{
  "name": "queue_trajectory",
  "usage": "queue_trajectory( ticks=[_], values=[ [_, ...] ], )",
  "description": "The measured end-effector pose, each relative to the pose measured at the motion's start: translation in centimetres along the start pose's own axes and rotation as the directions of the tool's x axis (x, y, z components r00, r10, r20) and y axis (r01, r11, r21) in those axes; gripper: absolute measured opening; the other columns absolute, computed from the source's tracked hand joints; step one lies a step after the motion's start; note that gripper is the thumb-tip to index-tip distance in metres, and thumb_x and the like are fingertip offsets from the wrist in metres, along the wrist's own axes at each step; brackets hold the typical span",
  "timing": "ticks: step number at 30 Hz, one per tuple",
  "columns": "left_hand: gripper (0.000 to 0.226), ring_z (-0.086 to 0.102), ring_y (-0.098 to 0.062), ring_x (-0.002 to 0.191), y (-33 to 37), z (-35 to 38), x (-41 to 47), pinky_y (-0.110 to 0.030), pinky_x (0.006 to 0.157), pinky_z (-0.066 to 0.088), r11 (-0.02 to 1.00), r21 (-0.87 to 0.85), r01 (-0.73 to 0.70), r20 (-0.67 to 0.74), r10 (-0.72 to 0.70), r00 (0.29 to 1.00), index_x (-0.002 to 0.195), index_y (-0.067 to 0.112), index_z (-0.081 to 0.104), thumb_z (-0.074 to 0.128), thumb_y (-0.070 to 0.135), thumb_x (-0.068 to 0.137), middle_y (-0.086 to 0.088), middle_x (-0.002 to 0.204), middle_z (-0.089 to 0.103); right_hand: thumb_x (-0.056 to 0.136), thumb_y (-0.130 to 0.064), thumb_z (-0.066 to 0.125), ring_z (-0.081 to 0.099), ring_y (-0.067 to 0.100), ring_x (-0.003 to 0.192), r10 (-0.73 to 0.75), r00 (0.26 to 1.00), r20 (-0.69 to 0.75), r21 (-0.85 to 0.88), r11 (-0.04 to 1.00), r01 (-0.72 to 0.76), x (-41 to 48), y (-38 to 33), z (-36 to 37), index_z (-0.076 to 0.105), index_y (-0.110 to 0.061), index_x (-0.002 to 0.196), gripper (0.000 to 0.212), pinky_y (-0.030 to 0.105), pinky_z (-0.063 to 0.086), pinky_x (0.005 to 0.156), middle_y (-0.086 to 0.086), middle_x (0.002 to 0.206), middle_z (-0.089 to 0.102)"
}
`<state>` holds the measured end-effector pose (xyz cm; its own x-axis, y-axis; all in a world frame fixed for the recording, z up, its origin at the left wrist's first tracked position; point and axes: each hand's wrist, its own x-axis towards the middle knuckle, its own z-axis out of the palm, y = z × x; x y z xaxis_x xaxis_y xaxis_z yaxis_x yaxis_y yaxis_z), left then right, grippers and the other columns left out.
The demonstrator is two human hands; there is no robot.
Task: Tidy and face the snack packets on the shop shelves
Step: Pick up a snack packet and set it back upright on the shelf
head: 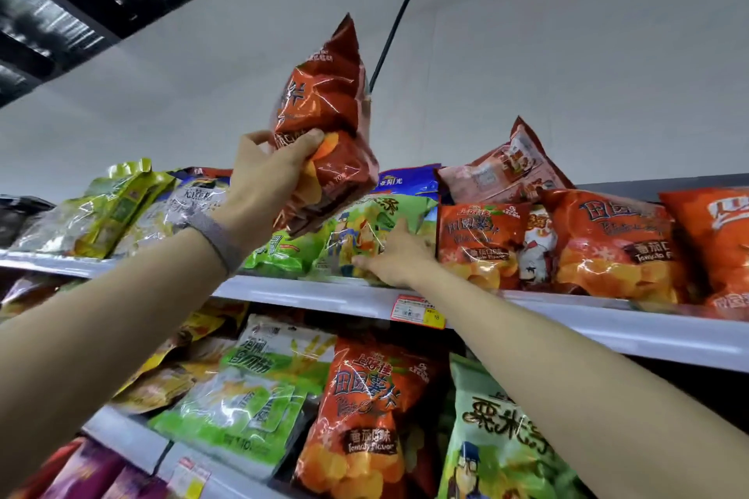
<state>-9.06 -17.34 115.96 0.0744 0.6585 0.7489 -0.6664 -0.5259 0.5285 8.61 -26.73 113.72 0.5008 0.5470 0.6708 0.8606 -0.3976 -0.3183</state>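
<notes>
My left hand (269,174) is shut on a dark red crisp packet (324,113), holding it up tilted above the top shelf (308,294). My right hand (395,255) rests on a green snack packet (364,231) lying at the shelf's front edge, fingers spread against its lower right corner. Orange tomato-flavour packets (478,245) stand just right of that hand. A pale red packet (506,164) lies tilted on top of the row behind them.
Yellow-green packets (117,207) lean at the shelf's left end. The lower shelf holds a green-white packet (251,389), an orange tomato packet (364,417) and a green corn packet (498,442). A price tag (417,310) hangs on the top shelf's rail. A black cable (401,8) runs up the wall.
</notes>
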Motion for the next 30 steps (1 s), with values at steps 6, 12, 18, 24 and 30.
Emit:
queue_trajectory(
  ticks=[6,12,18,24,30],
  values=[
    [0.092,0.066,-0.012,0.106,0.4,4.0,-3.4,-0.041,0.105,0.054,0.988,0.133,-0.081,0.113,0.066,0.991,0.144,0.025,0.041,0.090,0.054,0.071,0.007,0.117,0.059,0.094,-0.064,0.060,0.051,0.036,0.135,-0.037,0.995,0.088,-0.201,0.978,0.054,-1.4,0.6,-1.3,0.010,-0.002,0.161,0.104,0.035,0.046,0.100,0.018,0.153,0.047],
    [0.084,0.063,-0.022,0.103,0.3,11.0,-6.1,-0.036,0.095,0.054,0.962,0.228,-0.151,0.220,0.100,0.970,0.148,0.025,0.035,0.081,0.054,0.084,0.001,0.115,0.057,0.091,-0.078,0.046,0.053,0.034,0.133,0.070,0.985,0.159,-0.409,0.913,0.001,-5.8,4.1,-6.7,0.049,-0.013,0.147,0.086,0.040,0.045,0.107,0.010,0.152,0.051],
    [0.085,0.068,-0.033,0.111,-2.9,16.9,-7.9,-0.039,0.097,0.051,0.921,0.340,-0.192,0.240,0.112,0.964,0.145,0.022,0.034,0.080,0.055,0.081,-0.005,0.116,0.067,0.080,-0.067,0.069,0.059,0.024,0.075,0.141,0.987,0.072,-0.378,0.920,-0.104,-10.7,8.9,-13.8,0.049,-0.019,0.072,0.052,0.034,0.045,0.064,0.005,0.084,0.060],
    [0.098,0.061,-0.047,0.118,-5.9,20.3,-8.9,-0.055,0.102,0.050,0.835,0.535,-0.126,0.277,-0.032,0.960,0.145,0.024,0.025,0.079,0.064,0.074,-0.021,0.132,0.057,0.075,-0.053,0.057,0.067,0.030,0.081,-0.034,0.962,-0.270,-0.279,0.959,-0.045,-12.5,10.5,-15.5,0.063,-0.019,0.065,0.036,0.039,0.054,0.070,0.002,0.088,0.072],
    [0.113,0.041,-0.049,0.140,-7.3,20.0,-9.4,-0.054,0.115,0.037,0.768,0.636,-0.073,0.275,-0.136,0.952,0.158,0.014,0.021,0.077,0.070,0.077,-0.023,0.152,0.033,0.079,-0.066,0.054,0.064,0.028,0.105,-0.033,0.995,-0.098,-0.349,0.937,-0.003,-13.4,11.4,-14.5,0.073,-0.028,0.100,0.047,0.043,0.054,0.092,0.012,0.120,0.069]
  ],
)
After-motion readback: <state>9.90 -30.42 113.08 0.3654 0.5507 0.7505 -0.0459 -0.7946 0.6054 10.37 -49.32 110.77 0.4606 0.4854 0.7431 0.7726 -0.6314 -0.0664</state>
